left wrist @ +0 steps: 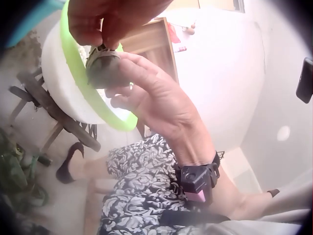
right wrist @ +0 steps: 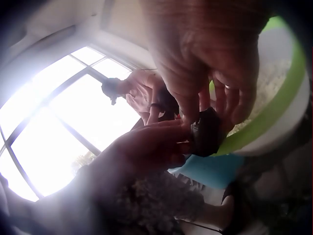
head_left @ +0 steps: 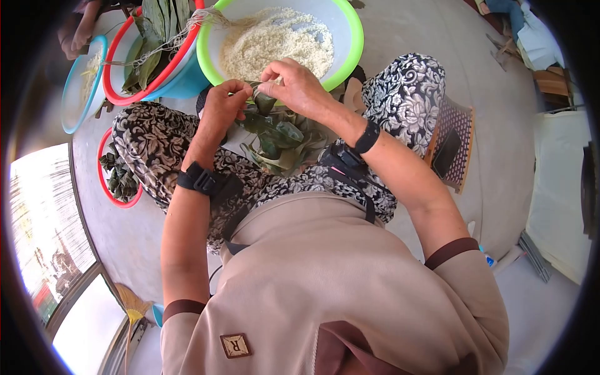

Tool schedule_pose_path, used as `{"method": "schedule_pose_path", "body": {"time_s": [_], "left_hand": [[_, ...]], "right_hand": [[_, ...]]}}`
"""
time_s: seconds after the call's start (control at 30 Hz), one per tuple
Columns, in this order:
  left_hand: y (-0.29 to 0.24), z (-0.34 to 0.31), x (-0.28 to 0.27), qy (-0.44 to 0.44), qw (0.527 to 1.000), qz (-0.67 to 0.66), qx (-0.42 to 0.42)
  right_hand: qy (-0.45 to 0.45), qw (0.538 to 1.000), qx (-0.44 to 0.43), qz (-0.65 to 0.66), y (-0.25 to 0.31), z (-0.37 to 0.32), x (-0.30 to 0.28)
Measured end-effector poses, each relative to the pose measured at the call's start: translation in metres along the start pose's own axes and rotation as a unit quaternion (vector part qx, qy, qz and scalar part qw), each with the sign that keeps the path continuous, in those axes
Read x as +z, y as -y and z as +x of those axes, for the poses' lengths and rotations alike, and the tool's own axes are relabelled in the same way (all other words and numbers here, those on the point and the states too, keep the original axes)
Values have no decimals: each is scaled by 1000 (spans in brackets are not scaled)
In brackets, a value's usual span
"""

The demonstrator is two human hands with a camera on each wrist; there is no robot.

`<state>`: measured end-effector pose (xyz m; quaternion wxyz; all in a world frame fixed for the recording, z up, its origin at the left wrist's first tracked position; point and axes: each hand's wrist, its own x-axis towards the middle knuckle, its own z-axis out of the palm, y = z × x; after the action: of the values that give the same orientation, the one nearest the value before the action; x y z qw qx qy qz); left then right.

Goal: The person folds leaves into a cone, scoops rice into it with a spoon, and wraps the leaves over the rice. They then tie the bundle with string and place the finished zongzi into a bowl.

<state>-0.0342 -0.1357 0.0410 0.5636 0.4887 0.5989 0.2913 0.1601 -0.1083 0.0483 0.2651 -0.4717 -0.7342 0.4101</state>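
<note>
A small dark-green leaf-wrapped dumpling (head_left: pixel 265 103) is held between the two hands, over a heap of loose leaves (head_left: pixel 281 139) in front of the lap. My left hand (head_left: pixel 222 107) pinches it at one end with thumb and forefinger. From the other side my right hand (head_left: pixel 299 89) grips it, its fingers curled around the wrapped body in the left wrist view. The dumpling (right wrist: pixel 206 132) shows dark between both sets of fingers in the right wrist view, which hide part of it.
Beyond the hands stands a green-rimmed basin (head_left: pixel 357 47) of white rice (head_left: pixel 275 47). Left of it, a red-rimmed basin (head_left: pixel 112 84) holds long leaves and strings (head_left: pixel 169 47). Wrapped dumplings (head_left: pixel 122 175) fill a red-rimmed container. A phone (head_left: pixel 446 154) lies on a stool at right.
</note>
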Motion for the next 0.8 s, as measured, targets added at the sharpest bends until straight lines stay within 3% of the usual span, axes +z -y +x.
{"method": "schedule_pose_path", "body": {"time_s": [0.07,0.13,0.37,0.8], "left_hand": [[1,-1,3,-1,1000,-8,-8],[1,0,7,-2,998,-54,-20],[4,1,12,1,997,-74,-18],[7,8,-2,65,996,-56,-39]], "right_hand": [[-33,999,-26,-33,2,1,-1],[-23,997,-65,19,1,4,1],[-33,996,-72,-39,-5,6,11],[25,996,-80,30,-12,3,8]]}}
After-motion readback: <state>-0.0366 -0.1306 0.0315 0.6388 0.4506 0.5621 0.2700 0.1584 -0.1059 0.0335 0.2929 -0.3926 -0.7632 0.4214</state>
